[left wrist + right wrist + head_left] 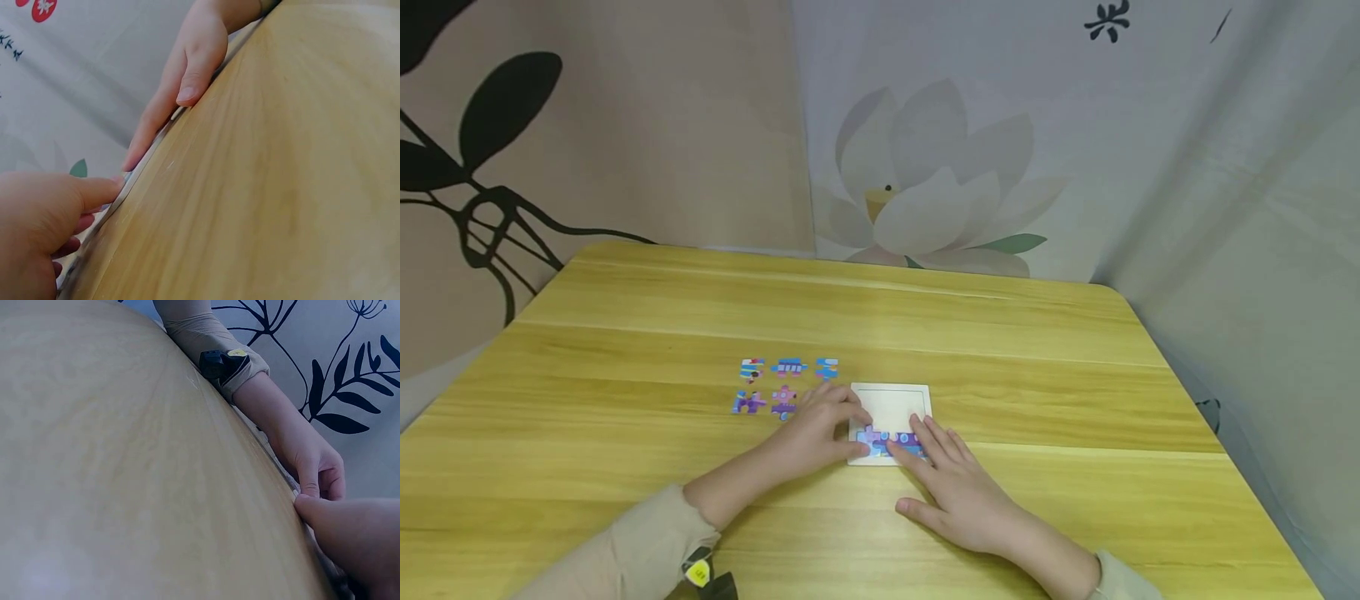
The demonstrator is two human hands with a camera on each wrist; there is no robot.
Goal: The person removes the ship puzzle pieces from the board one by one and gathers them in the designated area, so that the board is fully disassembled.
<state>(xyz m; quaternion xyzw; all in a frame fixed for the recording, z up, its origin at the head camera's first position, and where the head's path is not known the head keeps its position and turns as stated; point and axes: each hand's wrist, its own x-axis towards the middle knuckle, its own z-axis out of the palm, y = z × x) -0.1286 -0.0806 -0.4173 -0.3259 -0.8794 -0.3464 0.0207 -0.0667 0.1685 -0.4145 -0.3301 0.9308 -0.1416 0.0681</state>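
A square white puzzle tray [891, 402] lies on the table, its near row filled with purple and blue jigsaw pieces [904, 443]. At the near left corner of the tray my left hand [816, 429] pinches a light-blue and purple puzzle piece [872, 437] between thumb and fingers. My right hand [958, 492] lies spread over the tray's right side, its straight fingers touching the pieces there, thumb apart on the table side. In the left wrist view both the left hand [37, 231] and the right hand [190, 69] meet at the tray's thin edge; the pieces are barely visible there.
Several loose puzzle pieces [788, 367] lie in two rows left of the tray, partly behind the left hand. The wooden table [1037, 375] reaches back to a printed curtain [940, 167]. A dark band with a yellow badge [698, 572] sits by the left sleeve.
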